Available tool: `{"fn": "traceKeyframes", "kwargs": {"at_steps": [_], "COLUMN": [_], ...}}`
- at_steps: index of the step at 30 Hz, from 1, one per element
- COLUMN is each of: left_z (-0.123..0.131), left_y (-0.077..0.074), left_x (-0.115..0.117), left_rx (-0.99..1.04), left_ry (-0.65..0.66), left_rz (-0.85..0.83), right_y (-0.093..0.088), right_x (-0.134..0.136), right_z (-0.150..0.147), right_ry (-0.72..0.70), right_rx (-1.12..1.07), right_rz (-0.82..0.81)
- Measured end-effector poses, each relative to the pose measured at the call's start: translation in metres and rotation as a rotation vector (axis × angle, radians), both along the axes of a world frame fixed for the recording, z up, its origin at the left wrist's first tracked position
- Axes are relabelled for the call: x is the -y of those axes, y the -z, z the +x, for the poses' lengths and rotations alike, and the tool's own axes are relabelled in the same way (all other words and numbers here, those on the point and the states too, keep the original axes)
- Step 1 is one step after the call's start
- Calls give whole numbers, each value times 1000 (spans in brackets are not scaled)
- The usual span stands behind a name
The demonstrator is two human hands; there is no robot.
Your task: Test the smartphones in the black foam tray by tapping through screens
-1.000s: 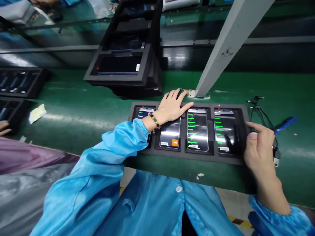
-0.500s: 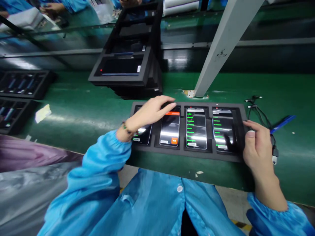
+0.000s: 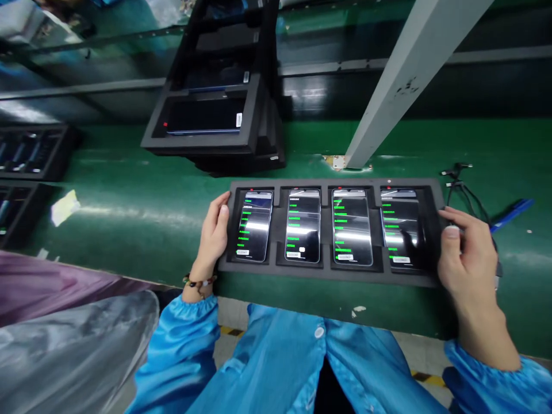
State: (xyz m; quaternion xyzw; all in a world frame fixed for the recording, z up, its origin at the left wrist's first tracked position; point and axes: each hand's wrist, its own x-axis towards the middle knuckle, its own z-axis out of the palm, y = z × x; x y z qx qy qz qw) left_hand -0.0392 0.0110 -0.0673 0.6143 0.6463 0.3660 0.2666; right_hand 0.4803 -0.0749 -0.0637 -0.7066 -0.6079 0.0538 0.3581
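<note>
I see a black foam tray (image 3: 328, 270) lying flat on the green belt (image 3: 138, 195), close to the near edge, long side running left to right. My left hand (image 3: 213, 230) is clamped on the tray's left end, thumb on top of the rim beside the leftmost slot, the other fingers tucked out of sight under or behind the edge. My right hand (image 3: 468, 253) grips the right end the same way, thumb pressed on the top rim, fingers curled round the outer side. So the tray sits squarely between both hands, each one touching it. Four phones lie face up in its slots, screens lit with green lines: first phone (image 3: 254, 225) just right of my left thumb, second phone (image 3: 303, 225), third phone (image 3: 352, 227), fourth phone (image 3: 402, 227) just left of my right thumb. A beaded bracelet (image 3: 198, 282) is on my left wrist, blue sleeves on both arms. Far of the tray, a stack of black trays (image 3: 215, 115) sits on the belt, a grey post (image 3: 401, 86) rises at a slant from its foot just beyond the tray. Cables (image 3: 463, 184) and a blue pen (image 3: 511, 214) lie right of the tray, near my right hand. More trays (image 3: 30, 152) far left, a paper scrap (image 3: 64, 206) near them.
</note>
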Motion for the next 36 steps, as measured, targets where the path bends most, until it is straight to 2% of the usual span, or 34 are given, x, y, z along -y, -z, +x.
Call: {"fn": "traceKeyframes", "kwargs": {"at_steps": [4, 8, 11, 14, 16, 19, 21, 24, 26, 27, 29, 31, 33, 36], "left_z": [8, 14, 9, 2, 2, 17, 37, 68, 84, 90, 94, 91, 79, 50], "left_y": [-7, -12, -17, -21, -23, -31, -38, -47, -48, -47, -45, -46, -49, -54], "left_x": [-26, -33, -29, -32, -36, -39, -38, -35, -37, -40, -45, -48, -47, -39], "left_rx": [-85, -146, -263, -363, -403, -449, -469, -508, -542, -556, -574, -574, -543, -483], "left_ry": [2, 21, 195, 357, 362, 375, 511, 764, 803, 793, 767, 752, 716, 566], "left_rz": [42, 187, 261, 210, 189, 213, 209, 138, 111, 106, 99, 87, 97, 138], "right_y": [-4, -12, -16, -18, -20, -27, -33, -37, -37, -37, -37, -41, -44, -43], "right_x": [-8, -11, -10, -11, -14, -22, -30, -45, -57, -63, -71, -73, -65, -44], "right_z": [0, -5, -7, -3, 1, 4, -3, -26, -45, -52, -58, -50, -31, 1], "right_ry": [2, -70, -175, -240, -234, -254, -350, -637, -784, -808, -782, -714, -624, -455], "right_rx": [6, -3, -12, 5, 33, 57, 63, 74, 91, 99, 106, 74, 8, -38], "right_rz": [-7, 33, 32, -81, -174, -209, -194, -211, -227, -234, -251, -271, -247, -165]}}
